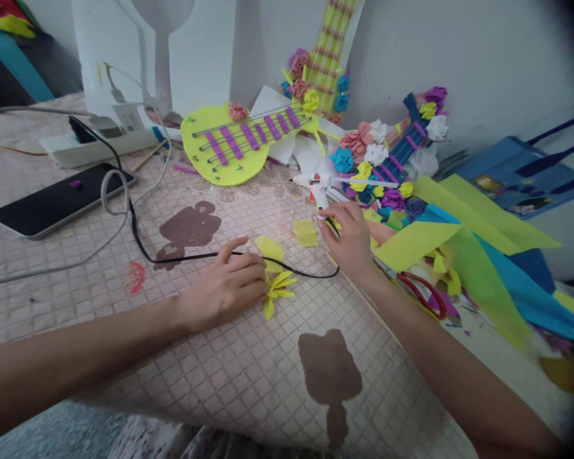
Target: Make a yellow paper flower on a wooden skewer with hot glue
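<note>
My left hand (229,280) rests on the quilted pink cloth (229,376) and pinches a small yellow paper flower (277,290) with pointed petals. My right hand (349,239) reaches forward to the handle of a white glue gun (318,186), fingers curled at its base where the black cord (182,257) leaves it. Whether the hand grips the gun is unclear. Small yellow paper pieces (306,233) lie between the two hands.
A yellow paper guitar (229,143) and a flower-covered blue guitar (402,153) lie at the back. Loose yellow, green and blue sheets (459,242) and red-handled scissors (425,293) sit to the right. A phone (62,197) and a power strip (90,143) are left.
</note>
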### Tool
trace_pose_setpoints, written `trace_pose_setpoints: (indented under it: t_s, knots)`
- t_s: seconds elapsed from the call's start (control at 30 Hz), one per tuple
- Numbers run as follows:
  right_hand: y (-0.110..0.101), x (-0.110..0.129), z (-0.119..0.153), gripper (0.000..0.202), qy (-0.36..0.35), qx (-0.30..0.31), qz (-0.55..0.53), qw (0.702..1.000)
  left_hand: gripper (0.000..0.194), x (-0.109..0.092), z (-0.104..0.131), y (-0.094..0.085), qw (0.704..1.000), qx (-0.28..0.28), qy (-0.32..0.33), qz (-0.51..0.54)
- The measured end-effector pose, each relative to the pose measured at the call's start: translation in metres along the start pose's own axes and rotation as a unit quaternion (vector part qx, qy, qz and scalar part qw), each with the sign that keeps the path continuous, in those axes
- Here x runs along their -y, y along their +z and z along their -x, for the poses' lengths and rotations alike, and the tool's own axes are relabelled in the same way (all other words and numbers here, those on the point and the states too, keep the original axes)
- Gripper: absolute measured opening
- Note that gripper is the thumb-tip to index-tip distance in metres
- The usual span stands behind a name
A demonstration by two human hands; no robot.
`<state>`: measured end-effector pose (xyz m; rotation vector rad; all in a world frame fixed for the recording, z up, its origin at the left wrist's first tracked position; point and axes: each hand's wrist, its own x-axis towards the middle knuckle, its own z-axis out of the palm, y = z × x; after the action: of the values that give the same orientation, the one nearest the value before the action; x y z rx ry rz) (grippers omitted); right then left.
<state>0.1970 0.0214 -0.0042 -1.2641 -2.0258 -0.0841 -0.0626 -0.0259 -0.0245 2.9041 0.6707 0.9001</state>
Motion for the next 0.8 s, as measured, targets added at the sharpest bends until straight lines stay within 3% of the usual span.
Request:
trace_pose_setpoints:
  t_s: [0.13, 0.27, 0.53, 0.8]
  knots:
    - [-0.013, 0.047, 0.019, 0.010, -0.094, 0.139, -0.103, 0.980, 0.014, 0.001, 0.002, 0.001, 1.000, 0.001, 0.002, -0.006]
    - [-0.013, 0.064, 0.032, 0.012, -0.125, 0.222, -0.125, 0.959, 0.013, 0.001, 0.002, 0.002, 1.000, 0.003, 0.000, -0.006]
    - [-0.001, 0.062, 0.032, 0.019, -0.149, 0.284, -0.062, 0.945, 0.012, 0.001, 0.002, 0.003, 1.000, 0.000, -0.003, -0.008]
    - [0.001, 0.057, 0.035, 0.012, -0.119, 0.278, -0.112, 0.947, 0.013, 0.002, 0.002, 0.003, 1.000, -0.003, 0.000, -0.007]
